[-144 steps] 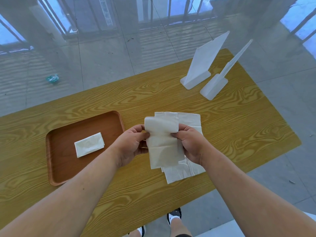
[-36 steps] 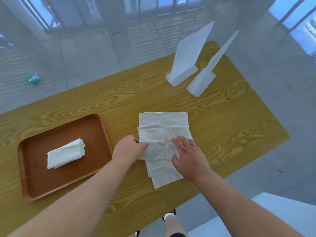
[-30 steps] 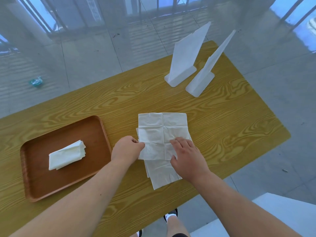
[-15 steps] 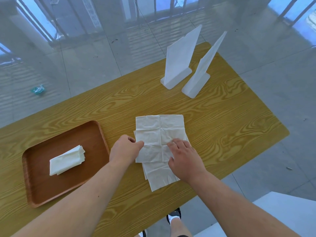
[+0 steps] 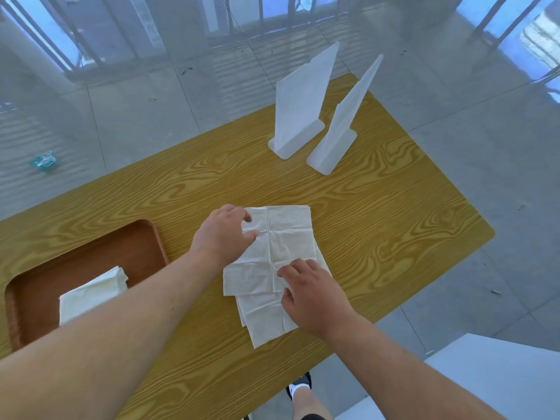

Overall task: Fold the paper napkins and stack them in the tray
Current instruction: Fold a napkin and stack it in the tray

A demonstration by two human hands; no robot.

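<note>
An unfolded white paper napkin with crease lines lies flat on top of a small pile of napkins in the middle of the wooden table. My left hand rests on its far left corner, thumb and fingers pinching the edge. My right hand presses flat on its near right part, fingers spread. A brown tray sits at the left with folded white napkins in it, partly hidden by my left forearm.
Two white upright stands are at the far right of the table. The table's near edge runs just below the napkin pile, with tiled floor and my shoe beyond it.
My left hand has slid from the napkin's near left edge up to its far left corner. My right hand has stayed pressing on the near right part. The tray's napkin stack grew earlier.
</note>
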